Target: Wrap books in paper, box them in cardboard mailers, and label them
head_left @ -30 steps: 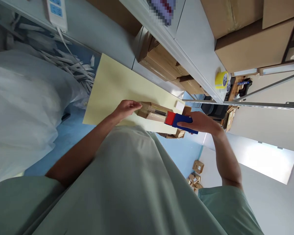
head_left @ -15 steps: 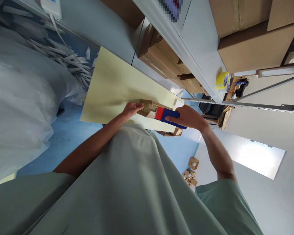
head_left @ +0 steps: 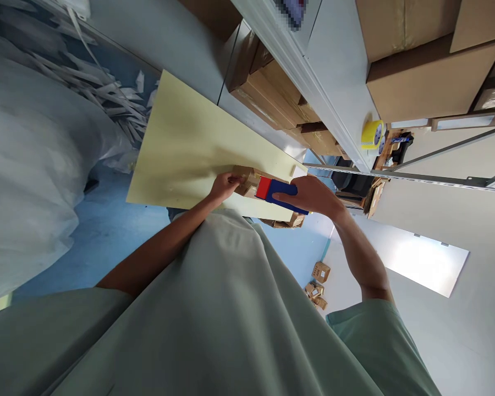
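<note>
A small brown cardboard box [head_left: 244, 190] lies on the pale yellow tabletop [head_left: 181, 143], close in front of my body. My left hand [head_left: 224, 187] grips its left end, with the fingers curled at the edge. A blue tape dispenser with a red front [head_left: 281, 192] is pressed against the right part of the box. Around its blue body my right hand [head_left: 313, 193] is closed, thumb along the near side. The dispenser covers part of the box, so the tape itself cannot be made out.
Larger cardboard boxes [head_left: 272, 88] stand behind the tabletop under a white shelf. Rolls of yellow tape [head_left: 372, 135] sit on that shelf's end. A big translucent plastic bag [head_left: 28, 176] fills the left side, beside a heap of white strips [head_left: 94, 88]. Small cartons [head_left: 320, 271] lie on the blue floor.
My left fingers have curled in more at the box's left end. The dispenser and my right hand have shifted slightly left, as has the whole view.
</note>
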A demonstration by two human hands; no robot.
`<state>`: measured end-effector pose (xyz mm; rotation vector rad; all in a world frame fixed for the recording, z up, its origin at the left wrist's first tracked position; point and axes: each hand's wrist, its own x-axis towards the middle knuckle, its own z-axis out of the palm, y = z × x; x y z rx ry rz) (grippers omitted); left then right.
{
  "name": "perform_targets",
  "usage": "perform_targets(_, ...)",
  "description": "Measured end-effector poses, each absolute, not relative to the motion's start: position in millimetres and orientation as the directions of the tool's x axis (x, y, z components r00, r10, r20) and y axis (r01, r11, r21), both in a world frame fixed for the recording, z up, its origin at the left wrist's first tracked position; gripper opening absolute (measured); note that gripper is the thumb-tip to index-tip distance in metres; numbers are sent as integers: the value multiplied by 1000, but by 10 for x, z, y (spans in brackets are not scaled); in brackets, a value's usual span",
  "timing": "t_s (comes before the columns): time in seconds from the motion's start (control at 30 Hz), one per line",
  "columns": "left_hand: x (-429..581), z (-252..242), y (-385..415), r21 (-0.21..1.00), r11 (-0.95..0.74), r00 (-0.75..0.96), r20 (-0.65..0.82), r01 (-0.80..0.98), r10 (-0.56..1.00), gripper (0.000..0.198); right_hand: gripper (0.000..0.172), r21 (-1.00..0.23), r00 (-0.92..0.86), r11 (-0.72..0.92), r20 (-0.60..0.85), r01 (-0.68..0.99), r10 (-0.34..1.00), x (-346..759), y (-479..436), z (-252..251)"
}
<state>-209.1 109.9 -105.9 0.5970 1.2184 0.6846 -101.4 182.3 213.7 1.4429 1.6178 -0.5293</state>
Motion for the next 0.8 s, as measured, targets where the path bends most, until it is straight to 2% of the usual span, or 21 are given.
perform_targets(0.1, -2085, -1098, 1038, 820, 572, 128, -564, -29, 815, 18, 66, 234, 49, 251, -816, 939, 576, -1030, 1809, 2136)
perform_targets(0.2, -2126, -1143, 957, 848, 521, 125, -530, 96, 839, 51, 65, 240, 56, 253, -820, 937, 569, -1038, 1800, 2146)
perform_targets(0.3, -2187, -1111, 867, 889, 453, 191, -456, 64, 869, 74, 65, 248, 62, 264, -826, 932, 560, -1028, 1788, 2147)
perform_targets(0.4, -2215, -980, 833, 954, 300, 273, -289, 1, 918, 87, 66, 247, 50, 274, -821, 929, 569, -1024, 1764, 2135)
perform_targets(0.47, -2206, -884, 868, 982, 187, 333, -184, 21, 925, 87, 67, 248, 49, 275, -819, 929, 571, -1029, 1744, 2123)
perform_targets(0.57, -2172, -808, 980, 993, 71, 392, -103, 94, 914, 73, 70, 236, 28, 294, -821, 926, 570, -1035, 1713, 2103)
perform_targets(0.7, -2140, -825, 1086, 978, 15, 424, -104, 206, 900, 53, 72, 232, -10, 338, -812, 912, 584, -1007, 1674, 2070)
perform_targets(0.8, -2122, -831, 1074, 953, -1, 417, -131, 302, 899, 48, 75, 237, -19, 353, -807, 905, 590, -965, 1651, 2059)
